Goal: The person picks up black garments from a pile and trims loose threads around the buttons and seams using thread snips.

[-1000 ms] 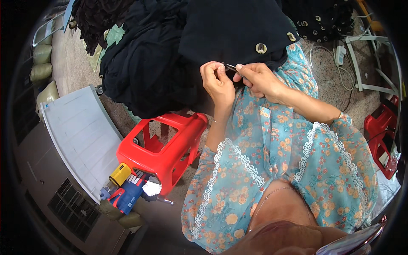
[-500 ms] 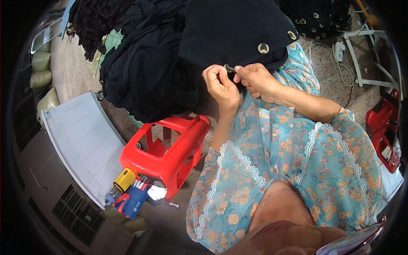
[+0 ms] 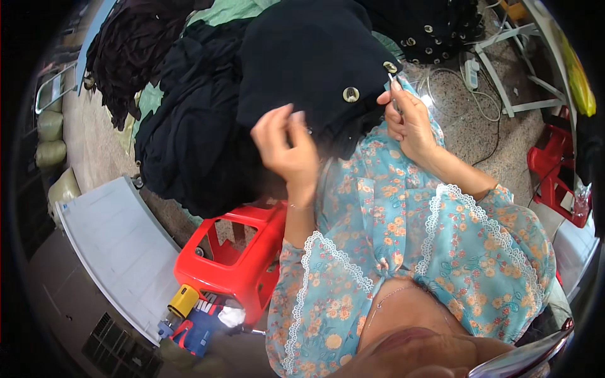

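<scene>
Evidently, R hand [image 3: 409,123] has parted from L hand [image 3: 287,148]: R grips sm. metal tool [image 3: 391,77] near outer button [image 3: 390,66]; L, blurred, loosely open over blk cloth [image 3: 302,69]. Two-handed work appar. paused.

I see a yellow cylinder [image 3: 183,301] and blue box [image 3: 200,331] by the left red stool [image 3: 213,275], a power strip [image 3: 472,74] on the floor [image 3: 463,129].

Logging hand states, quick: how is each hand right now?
Left hand: open, blurred, over the black cloth; nothing visibly held.
Right hand: closed, holding a slim metal tool.
</scene>
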The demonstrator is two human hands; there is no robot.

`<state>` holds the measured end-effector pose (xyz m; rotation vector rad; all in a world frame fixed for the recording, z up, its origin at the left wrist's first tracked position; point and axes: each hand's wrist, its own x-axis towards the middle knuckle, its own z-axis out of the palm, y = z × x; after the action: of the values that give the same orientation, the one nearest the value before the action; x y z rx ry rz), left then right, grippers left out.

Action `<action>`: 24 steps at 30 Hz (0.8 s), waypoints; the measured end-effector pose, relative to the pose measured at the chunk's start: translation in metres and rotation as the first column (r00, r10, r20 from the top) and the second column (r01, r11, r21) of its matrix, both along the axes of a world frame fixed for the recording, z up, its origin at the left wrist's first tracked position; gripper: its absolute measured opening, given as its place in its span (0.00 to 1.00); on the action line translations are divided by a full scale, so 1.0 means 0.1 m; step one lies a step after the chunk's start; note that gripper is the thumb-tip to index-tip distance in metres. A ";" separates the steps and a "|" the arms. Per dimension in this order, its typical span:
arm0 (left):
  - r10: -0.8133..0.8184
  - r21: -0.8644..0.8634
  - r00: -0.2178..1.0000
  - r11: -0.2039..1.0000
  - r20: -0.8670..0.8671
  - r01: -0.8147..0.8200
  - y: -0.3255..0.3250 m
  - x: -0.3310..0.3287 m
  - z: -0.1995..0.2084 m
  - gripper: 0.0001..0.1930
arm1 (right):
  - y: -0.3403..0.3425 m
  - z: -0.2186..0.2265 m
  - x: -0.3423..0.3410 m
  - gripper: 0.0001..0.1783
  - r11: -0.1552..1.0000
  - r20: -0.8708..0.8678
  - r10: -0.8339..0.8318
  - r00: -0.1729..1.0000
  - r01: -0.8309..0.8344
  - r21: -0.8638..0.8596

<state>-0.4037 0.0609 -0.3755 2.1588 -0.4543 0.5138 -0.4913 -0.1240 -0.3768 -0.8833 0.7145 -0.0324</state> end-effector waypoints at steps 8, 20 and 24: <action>-0.290 0.142 0.949 0.941 -0.125 0.306 -0.54 -0.05 -0.18 0.14 | 0.01 -0.14 0.02 0.15 0.997 -0.037 0.001 0.999 -0.003 -0.073; -0.187 0.167 0.963 0.961 -0.193 0.220 -0.46 -0.14 -0.30 0.10 | 0.03 -0.27 0.17 0.14 0.947 0.004 0.130 0.992 -0.122 -0.297; -0.154 0.198 0.962 0.960 -0.224 0.200 -0.45 -0.15 -0.23 0.07 | 0.03 -0.26 0.16 0.14 0.945 -0.016 0.155 0.988 -0.153 -0.289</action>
<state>-0.4189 0.0158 -0.3988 2.3236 -0.6060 0.1407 -0.4750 -0.1213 -0.4023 -1.2180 0.6413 -0.0002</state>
